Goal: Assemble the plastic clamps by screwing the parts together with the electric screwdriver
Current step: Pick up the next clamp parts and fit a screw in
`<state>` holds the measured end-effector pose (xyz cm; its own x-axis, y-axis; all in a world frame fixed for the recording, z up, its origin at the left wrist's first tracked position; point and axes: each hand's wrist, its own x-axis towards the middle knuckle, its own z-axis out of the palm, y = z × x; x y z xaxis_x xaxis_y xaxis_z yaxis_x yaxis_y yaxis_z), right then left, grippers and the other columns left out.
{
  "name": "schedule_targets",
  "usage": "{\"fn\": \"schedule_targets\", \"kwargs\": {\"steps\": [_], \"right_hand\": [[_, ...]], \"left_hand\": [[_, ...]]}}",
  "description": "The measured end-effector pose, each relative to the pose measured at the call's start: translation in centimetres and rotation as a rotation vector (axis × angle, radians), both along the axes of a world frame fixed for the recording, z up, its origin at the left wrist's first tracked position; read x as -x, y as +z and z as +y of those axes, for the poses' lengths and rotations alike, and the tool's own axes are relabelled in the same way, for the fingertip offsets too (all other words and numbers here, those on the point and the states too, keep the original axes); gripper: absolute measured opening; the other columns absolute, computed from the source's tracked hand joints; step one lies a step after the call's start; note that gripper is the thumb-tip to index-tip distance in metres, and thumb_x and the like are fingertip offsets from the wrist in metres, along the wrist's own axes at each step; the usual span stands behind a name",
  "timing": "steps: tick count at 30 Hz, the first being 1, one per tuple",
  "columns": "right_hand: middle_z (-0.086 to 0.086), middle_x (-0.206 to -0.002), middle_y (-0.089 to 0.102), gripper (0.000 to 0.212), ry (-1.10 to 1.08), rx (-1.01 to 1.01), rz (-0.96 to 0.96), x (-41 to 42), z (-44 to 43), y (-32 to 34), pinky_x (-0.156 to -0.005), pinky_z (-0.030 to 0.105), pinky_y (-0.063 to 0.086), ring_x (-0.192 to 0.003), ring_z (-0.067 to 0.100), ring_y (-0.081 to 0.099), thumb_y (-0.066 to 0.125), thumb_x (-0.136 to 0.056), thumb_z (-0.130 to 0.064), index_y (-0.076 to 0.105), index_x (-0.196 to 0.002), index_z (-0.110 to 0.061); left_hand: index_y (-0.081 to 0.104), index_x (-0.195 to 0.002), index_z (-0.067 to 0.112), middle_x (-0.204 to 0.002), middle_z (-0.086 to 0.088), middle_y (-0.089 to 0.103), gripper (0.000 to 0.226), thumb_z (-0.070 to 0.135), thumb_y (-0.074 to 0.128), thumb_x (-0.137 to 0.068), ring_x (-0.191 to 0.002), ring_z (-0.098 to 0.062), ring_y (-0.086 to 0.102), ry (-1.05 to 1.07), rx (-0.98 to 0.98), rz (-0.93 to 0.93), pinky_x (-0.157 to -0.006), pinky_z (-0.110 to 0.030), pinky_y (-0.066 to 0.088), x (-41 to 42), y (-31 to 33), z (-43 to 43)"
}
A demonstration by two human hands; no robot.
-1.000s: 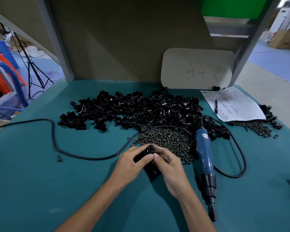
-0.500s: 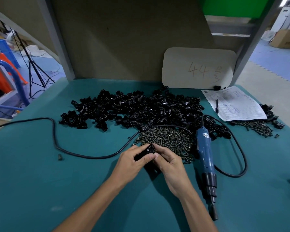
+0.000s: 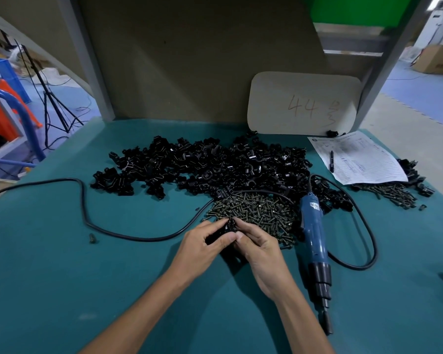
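Clamp [image 3: 230,227] pinched between left hand [image 3: 202,244] and right hand [image 3: 261,247], just beside screw pile [image 3: 256,207]

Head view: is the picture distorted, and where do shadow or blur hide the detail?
In the head view the wide lens makes the frame posts lean outward; the black clamp between the left hand and the right hand loses its detail in shadow; the print on the paper sheet is too blurred to read.
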<state>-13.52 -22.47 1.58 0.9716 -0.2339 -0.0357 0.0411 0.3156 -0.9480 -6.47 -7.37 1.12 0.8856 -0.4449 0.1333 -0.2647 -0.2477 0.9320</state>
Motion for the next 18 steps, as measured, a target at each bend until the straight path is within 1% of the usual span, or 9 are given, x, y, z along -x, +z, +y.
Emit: {"fn": "schedule_targets", "kwargs": {"steps": [3,5,6,8,10,11,14,16,18], "right_hand": [[-0.004,-0.126,0.072,0.035,0.031,0.05,0.007,0.0,-0.3,0.1,-0.095,0.025,0.055,-0.12,0.012,0.066,0.06,-0.101,-0.006,0.074,-0.121,-0.03],[-0.009,-0.122,0.073,0.032,-0.021,0.174,0.006,-0.1,-1.1,0.5,-0.094,0.026,0.056,-0.117,0.009,0.067,0.064,-0.099,-0.008,0.074,-0.119,-0.031],[-0.011,-0.116,0.075,0.029,-0.094,0.312,0.01,-0.3,-1.7,0.8,-0.092,0.026,0.057,-0.112,0.006,0.068,0.066,-0.098,-0.01,0.074,-0.116,-0.032],[-0.012,-0.104,0.074,0.022,-0.241,0.702,0.04,-0.9,-3.0,1.4,-0.091,0.024,0.056,-0.101,0.001,0.067,0.067,-0.098,-0.015,0.073,-0.11,-0.033],[-0.01,-0.109,0.068,0.019,-0.235,1.036,0.06,-2.0,-3.8,2.0,-0.094,0.027,0.053,-0.101,0.003,0.062,0.064,-0.1,-0.021,0.072,-0.116,-0.028],[-0.006,-0.113,0.065,0.022,-0.188,1.155,0.06,-2.7,-3.9,2.1,-0.096,0.029,0.049,-0.106,0.008,0.059,0.062,-0.102,-0.023,0.07,-0.122,-0.025],[0.003,-0.12,0.06,0.026,-0.056,1.393,0.059,-4.4,-3.6,2.1,-0.096,0.031,0.04,-0.115,0.021,0.05,0.058,-0.104,-0.024,0.067,-0.127,-0.018],[0.005,-0.116,0.062,0.021,-0.006,1.459,0.06,-5.1,-3.4,2.3,-0.091,0.033,0.041,-0.112,0.025,0.052,0.057,-0.104,-0.022,0.067,-0.121,-0.014],[0.006,-0.112,0.062,0.017,0.05,1.488,0.078,-5.3,-3.3,2.5,-0.084,0.033,0.041,-0.108,0.026,0.054,0.056,-0.104,-0.021,0.066,-0.116,-0.013]], "left_hand": [[0.065,-0.134,0.028,-0.105,0.017,0.067,0.06,0.061,0.068,-0.084,-0.102,0.001,0.065,0.022,-0.003,-0.003,-0.088,-0.024,0.054,-0.1,-0.1,0.0],[0.065,-0.133,0.028,-0.102,0.02,0.067,0.057,0.058,0.068,-0.084,-0.098,0.003,0.064,0.042,-0.003,-0.016,-0.083,-0.019,0.05,-0.1,-0.3,-0.1],[0.065,-0.133,0.028,-0.103,0.02,0.067,0.058,0.059,0.068,-0.084,-0.098,0.002,0.064,0.051,-0.001,-0.019,-0.084,-0.019,0.049,-0.1,-0.3,-0.1],[0.064,-0.134,0.028,-0.113,0.013,0.069,0.064,0.064,0.067,-0.082,-0.107,-0.004,0.064,0.06,-0.002,-0.015,-0.093,-0.027,0.052,-0.2,-0.5,-0.1],[0.064,-0.134,0.028,-0.119,0.006,0.069,0.069,0.071,0.064,-0.08,-0.114,-0.013,0.063,0.051,-0.011,-0.009,-0.101,-0.037,0.051,-0.3,-0.6,0.0],[0.065,-0.134,0.028,-0.117,0.006,0.069,0.07,0.073,0.064,-0.079,-0.112,-0.012,0.064,0.048,-0.013,-0.009,-0.1,-0.038,0.052,-0.3,-0.7,0.0],[0.066,-0.132,0.028,-0.104,0.013,0.067,0.065,0.069,0.066,-0.081,-0.095,0.0,0.063,0.058,-0.013,-0.014,-0.086,-0.024,0.051,-0.3,-0.7,-0.1],[0.067,-0.131,0.029,-0.1,0.015,0.067,0.057,0.061,0.069,-0.084,-0.091,0.003,0.063,0.073,-0.022,-0.021,-0.078,-0.013,0.045,-0.3,-0.7,-0.1],[0.067,-0.13,0.028,-0.099,0.016,0.065,0.057,0.061,0.067,-0.084,-0.088,0.005,0.061,0.075,-0.033,-0.027,-0.075,-0.01,0.042,-0.3,-0.5,-0.2]]}}
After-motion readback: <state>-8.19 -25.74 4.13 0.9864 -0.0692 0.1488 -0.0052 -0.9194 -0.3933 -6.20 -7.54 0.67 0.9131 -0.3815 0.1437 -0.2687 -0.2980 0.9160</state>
